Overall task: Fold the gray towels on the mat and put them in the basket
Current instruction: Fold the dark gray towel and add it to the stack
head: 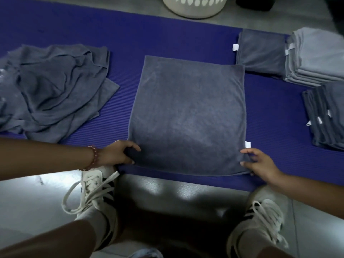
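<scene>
My left hand [119,153] and right hand [260,162] each pinch a near corner of the gray towel [186,112], spread flat in the middle of the mat [270,118]. Soft, light and limp, it should handle best by its corners. The unfolded pile [55,90] lies left, the folded stacks [316,56] right, the basket [193,8] far.

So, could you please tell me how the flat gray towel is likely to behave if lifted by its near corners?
Probably floppy: the towel lies limp on the mat, and the crumpled pile beside it drapes in soft folds. Likely light: the left hand and right hand merely pinch its near corners.
</scene>
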Demonstrator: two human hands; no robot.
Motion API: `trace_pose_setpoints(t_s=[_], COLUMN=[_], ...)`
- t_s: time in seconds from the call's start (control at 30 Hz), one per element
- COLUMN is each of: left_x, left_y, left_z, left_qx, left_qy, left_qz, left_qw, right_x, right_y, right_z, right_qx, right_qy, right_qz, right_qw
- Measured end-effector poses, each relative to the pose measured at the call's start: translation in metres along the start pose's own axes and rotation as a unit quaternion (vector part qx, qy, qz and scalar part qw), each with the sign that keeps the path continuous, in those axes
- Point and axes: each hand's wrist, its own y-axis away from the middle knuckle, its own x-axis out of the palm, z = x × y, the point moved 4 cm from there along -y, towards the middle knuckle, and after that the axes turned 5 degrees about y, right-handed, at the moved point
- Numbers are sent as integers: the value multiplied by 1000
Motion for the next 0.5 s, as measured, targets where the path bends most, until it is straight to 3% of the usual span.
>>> trace_pose_setpoints(t_s=[0.17,0.3,0.5], left_x=[6,15,11], left_y=[8,12,7], left_z=[-9,-19,-10], left_qx=[-44,-105,-101], left_qy=[1,2,-42], left_qz=[-70,-166,-139], left_qw=[997,981,984], right_x=[-12,-15,-7], right_y=[1,4,6], right_z=[6,9,8], right_qx=[47,30,17], right_qy=[-16,23,38], right_qz=[123,133,111], right_qw=[991,990,993])
